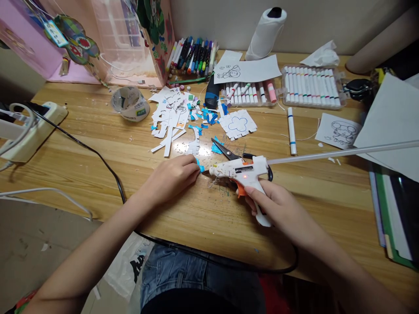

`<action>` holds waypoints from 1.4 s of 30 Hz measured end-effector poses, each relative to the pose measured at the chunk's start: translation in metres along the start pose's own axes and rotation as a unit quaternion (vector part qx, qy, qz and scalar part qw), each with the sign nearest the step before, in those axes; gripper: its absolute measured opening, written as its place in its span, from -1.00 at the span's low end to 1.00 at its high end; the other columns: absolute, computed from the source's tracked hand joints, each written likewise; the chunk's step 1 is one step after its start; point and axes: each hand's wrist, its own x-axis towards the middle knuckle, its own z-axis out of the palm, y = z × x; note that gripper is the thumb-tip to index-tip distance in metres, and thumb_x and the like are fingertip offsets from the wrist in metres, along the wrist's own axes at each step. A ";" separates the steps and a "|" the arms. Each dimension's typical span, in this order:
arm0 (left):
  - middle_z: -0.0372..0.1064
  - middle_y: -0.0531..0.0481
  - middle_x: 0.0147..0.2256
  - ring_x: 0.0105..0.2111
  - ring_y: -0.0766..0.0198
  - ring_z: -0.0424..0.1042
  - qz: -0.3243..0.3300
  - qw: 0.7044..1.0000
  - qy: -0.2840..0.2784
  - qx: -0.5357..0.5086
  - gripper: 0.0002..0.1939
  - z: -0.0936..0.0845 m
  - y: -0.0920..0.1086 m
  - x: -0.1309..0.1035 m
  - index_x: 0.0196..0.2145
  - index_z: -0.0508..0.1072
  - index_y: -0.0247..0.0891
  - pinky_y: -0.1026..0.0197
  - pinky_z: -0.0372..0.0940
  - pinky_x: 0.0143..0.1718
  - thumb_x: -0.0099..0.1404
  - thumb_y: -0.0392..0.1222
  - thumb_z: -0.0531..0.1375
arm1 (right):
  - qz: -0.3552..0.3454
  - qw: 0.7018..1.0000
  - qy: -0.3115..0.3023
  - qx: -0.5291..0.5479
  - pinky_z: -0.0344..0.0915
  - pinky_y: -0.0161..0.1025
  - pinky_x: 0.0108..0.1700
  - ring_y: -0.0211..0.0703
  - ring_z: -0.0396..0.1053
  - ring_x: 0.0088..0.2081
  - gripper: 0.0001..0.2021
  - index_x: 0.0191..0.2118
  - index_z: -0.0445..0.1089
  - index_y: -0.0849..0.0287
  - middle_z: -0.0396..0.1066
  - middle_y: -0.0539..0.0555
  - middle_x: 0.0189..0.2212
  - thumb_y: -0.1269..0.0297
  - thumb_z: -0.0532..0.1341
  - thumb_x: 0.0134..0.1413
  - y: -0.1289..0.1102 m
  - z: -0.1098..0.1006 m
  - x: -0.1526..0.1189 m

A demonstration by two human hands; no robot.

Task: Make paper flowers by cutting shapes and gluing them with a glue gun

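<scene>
My right hand (275, 205) is wrapped round the handle of a white glue gun (250, 170) with an orange trigger and a lit red light. A long clear glue stick (327, 154) sticks out of its back. The nozzle points left and meets a small blue piece (200, 165), which my left hand (175, 176) pinches between its fingertips. Just beyond the gun lie dark scissors (225, 150), partly over another blue scrap (217, 145). White and blue paper scraps (170, 113) are heaped past my left hand.
A clear tape roll (130, 104) stands back left, near a power strip (36, 131) with a black cable. Marker sets (310, 86), a loose marker (292, 131) and drawings (338, 131) lie at the back and right. A pink box (131, 43) stands behind; folders (389, 213) lie right.
</scene>
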 end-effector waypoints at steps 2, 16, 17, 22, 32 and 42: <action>0.40 -0.11 -0.35 -0.37 0.30 0.36 -0.003 1.000 0.003 0.002 -0.74 0.000 0.000 0.000 -0.37 0.45 -0.33 0.26 0.25 -0.37 0.32 -0.27 -0.02 | 0.001 1.000 -0.003 0.003 0.15 -0.33 -0.56 -0.24 0.23 -0.59 -0.63 -0.56 0.19 0.16 0.28 -0.01 -0.63 0.00 -0.02 0.11 -0.001 0.001 0.000; 0.40 -0.10 -0.33 -0.35 0.29 0.37 -0.011 1.000 0.001 -0.012 -0.73 -0.001 0.001 -0.002 -0.33 0.46 -0.32 0.26 0.25 -0.35 0.34 -0.21 -0.02 | -0.003 1.000 0.018 -0.010 0.16 -0.31 -0.55 -0.22 0.24 -0.57 -0.63 -0.57 0.19 0.15 0.29 0.01 -0.62 0.00 -0.01 0.09 -0.001 0.001 -0.003; 0.40 -0.10 -0.33 -0.35 0.29 0.37 -0.011 1.000 -0.001 -0.012 -0.72 -0.001 0.001 -0.002 -0.33 0.46 -0.32 0.27 0.25 -0.35 0.34 -0.21 -0.02 | -0.003 1.000 0.019 -0.012 0.16 -0.31 -0.54 -0.21 0.25 -0.56 -0.63 -0.57 0.19 0.15 0.29 0.02 -0.62 -0.01 -0.01 0.09 -0.002 0.000 -0.004; 0.40 -0.09 -0.34 -0.37 0.31 0.37 -0.007 1.000 -0.004 0.000 -0.72 -0.002 0.001 0.000 -0.36 0.46 -0.31 0.28 0.23 -0.39 0.34 -0.20 -0.02 | 0.007 1.000 0.016 -0.018 0.17 -0.30 -0.52 -0.21 0.23 -0.57 -0.61 -0.56 0.20 0.15 0.28 0.01 -0.63 -0.03 -0.02 0.09 -0.002 -0.002 -0.006; 0.40 -0.05 -0.38 -0.45 0.34 0.31 0.006 0.998 -0.001 0.060 -0.76 -0.002 0.003 0.000 -0.40 0.43 -0.31 0.30 0.14 -0.48 0.32 -0.25 0.00 | 0.014 1.000 0.013 -0.009 0.15 -0.31 -0.55 -0.23 0.23 -0.59 -0.60 -0.56 0.21 0.16 0.28 0.00 -0.64 -0.05 -0.01 0.07 0.000 -0.002 -0.007; 0.41 -0.08 -0.40 -0.45 0.35 0.33 0.006 0.998 0.021 0.056 -0.73 0.000 0.005 0.000 -0.41 0.45 -0.34 0.30 0.17 -0.48 0.32 -0.25 0.00 | 0.011 1.000 0.016 -0.014 0.15 -0.30 -0.54 -0.21 0.23 -0.57 -0.62 -0.55 0.19 0.14 0.28 0.01 -0.63 -0.05 -0.03 0.07 0.000 -0.001 -0.005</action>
